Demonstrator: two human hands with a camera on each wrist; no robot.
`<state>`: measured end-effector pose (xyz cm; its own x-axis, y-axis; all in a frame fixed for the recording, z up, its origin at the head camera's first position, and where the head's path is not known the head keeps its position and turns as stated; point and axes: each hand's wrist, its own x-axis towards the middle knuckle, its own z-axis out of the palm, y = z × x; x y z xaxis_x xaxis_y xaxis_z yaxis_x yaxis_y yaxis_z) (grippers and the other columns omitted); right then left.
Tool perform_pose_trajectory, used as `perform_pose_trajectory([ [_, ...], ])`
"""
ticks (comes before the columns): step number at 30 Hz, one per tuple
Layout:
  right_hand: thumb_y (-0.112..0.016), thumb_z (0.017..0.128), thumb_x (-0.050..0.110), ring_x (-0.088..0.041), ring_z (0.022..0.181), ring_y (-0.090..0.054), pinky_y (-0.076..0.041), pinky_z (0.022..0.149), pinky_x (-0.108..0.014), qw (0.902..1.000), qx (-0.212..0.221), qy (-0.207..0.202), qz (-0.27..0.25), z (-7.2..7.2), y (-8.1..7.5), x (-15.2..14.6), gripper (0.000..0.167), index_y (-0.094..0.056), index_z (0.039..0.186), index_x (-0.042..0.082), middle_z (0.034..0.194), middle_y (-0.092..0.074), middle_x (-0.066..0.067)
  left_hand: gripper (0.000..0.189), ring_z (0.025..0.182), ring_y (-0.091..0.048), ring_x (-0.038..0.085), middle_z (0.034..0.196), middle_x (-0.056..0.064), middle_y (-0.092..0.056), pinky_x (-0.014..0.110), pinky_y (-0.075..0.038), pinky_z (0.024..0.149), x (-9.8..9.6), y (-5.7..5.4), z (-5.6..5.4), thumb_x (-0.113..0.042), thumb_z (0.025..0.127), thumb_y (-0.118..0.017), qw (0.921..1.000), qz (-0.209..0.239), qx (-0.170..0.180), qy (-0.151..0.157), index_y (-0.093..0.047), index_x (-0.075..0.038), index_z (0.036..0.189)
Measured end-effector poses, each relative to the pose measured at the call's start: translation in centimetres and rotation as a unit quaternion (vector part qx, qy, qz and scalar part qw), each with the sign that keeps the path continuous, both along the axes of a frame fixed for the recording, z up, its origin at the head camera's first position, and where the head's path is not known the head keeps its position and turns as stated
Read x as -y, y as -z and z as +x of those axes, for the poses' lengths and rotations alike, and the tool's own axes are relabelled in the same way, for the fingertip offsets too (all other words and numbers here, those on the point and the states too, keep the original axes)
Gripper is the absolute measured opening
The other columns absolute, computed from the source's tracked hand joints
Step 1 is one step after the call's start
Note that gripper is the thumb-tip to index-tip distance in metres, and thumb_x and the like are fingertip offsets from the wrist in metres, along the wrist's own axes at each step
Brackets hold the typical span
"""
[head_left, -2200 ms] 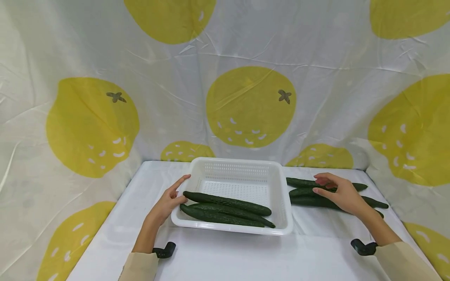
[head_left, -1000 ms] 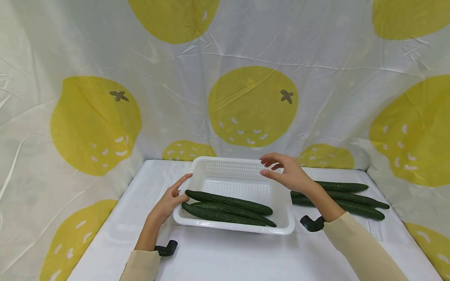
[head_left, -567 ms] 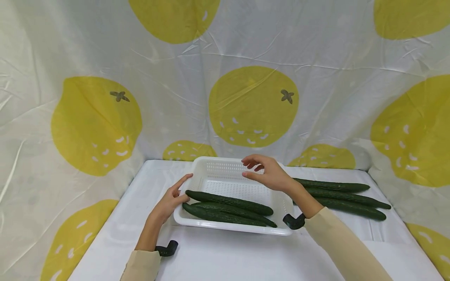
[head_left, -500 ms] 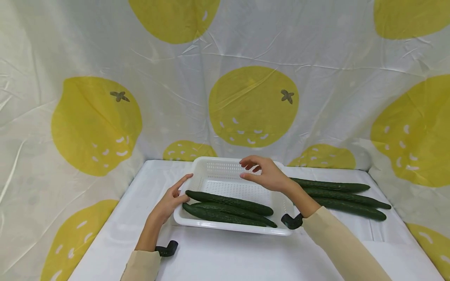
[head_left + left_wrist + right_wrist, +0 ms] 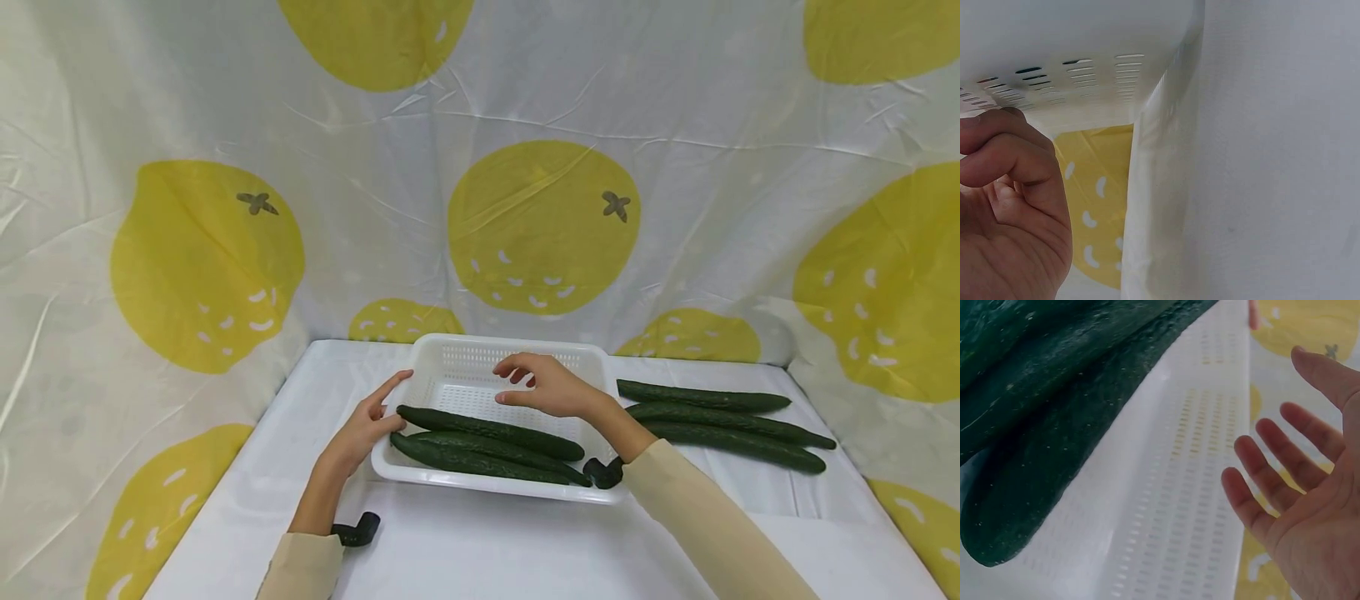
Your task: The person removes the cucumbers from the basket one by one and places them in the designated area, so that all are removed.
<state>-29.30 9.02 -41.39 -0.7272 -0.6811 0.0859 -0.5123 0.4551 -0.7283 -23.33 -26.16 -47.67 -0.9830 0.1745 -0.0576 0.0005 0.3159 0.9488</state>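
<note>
A white plastic basket (image 5: 495,487) with slotted walls stands mid-table, three long dark green cucumbers (image 5: 491,431) lying side by side along its near side. My left hand (image 5: 356,437) holds the basket's left rim, thumb over the edge; the left wrist view has its curled fingers (image 5: 1016,156) right under the slotted wall. Over the basket's inside, behind the cucumbers, hovers my right hand (image 5: 551,387), fingers spread and relaxed with nothing in them. In the right wrist view its bare palm (image 5: 1316,550) faces the basket wall.
Three more cucumbers (image 5: 720,425) lie on the white tablecloth (image 5: 525,550) just right of the basket, their left ends close to its side. A white curtain (image 5: 360,208) printed with yellow lemons hangs behind and on both sides.
My right hand has moved left from above the cucumbers on the table to over the basket, then sunk slightly. The left hand stays at the rim; the cucumbers have not moved.
</note>
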Motion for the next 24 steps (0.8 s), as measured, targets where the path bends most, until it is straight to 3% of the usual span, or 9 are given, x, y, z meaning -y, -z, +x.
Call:
perform_pose_trajectory([
  [6, -0.073, 0.095, 0.036, -0.030, 0.120, -0.063, -0.050, 0.102, -0.054, 0.9992, 0.022, -0.020, 0.027, -0.3, 1.0, 0.5, 0.049, -0.062, 0.137, 0.013, 0.136, -0.064, -0.007, 0.081, 0.056, -0.036, 0.009, 0.065, -0.003, -0.037, 0.025, -0.034, 0.056, 0.1, 0.1, 0.0, -0.003, 0.088, -0.065, 1.0000, 0.005, -0.005, 0.005, -0.042, -0.037, 0.157],
  [14, -0.072, 0.096, 0.036, -0.030, 0.113, -0.067, -0.055, 0.095, -0.039, 0.9966, 0.040, -0.049, 0.053, -0.7, 2.3, 0.7, 0.046, -0.064, 0.134, 0.012, 0.128, -0.066, -0.017, 0.081, 0.057, -0.035, 0.011, 0.066, -0.002, -0.035, 0.025, -0.033, 0.056, 0.1, 0.0, 0.0, -0.004, 0.087, -0.066, 1.0000, -0.002, -0.003, -0.003, -0.043, -0.039, 0.156],
  [24, -0.071, 0.097, 0.033, -0.028, 0.116, -0.066, -0.056, 0.090, -0.038, 0.9886, 0.109, -0.068, 0.077, -0.4, 3.7, 0.6, 0.048, -0.062, 0.138, 0.009, 0.130, -0.067, -0.014, 0.081, 0.057, -0.034, 0.012, 0.066, -0.002, -0.034, 0.026, -0.033, 0.058, 0.1, 0.1, 0.0, -0.005, 0.087, -0.065, 1.0000, -0.004, -0.002, -0.002, -0.042, -0.041, 0.155],
])
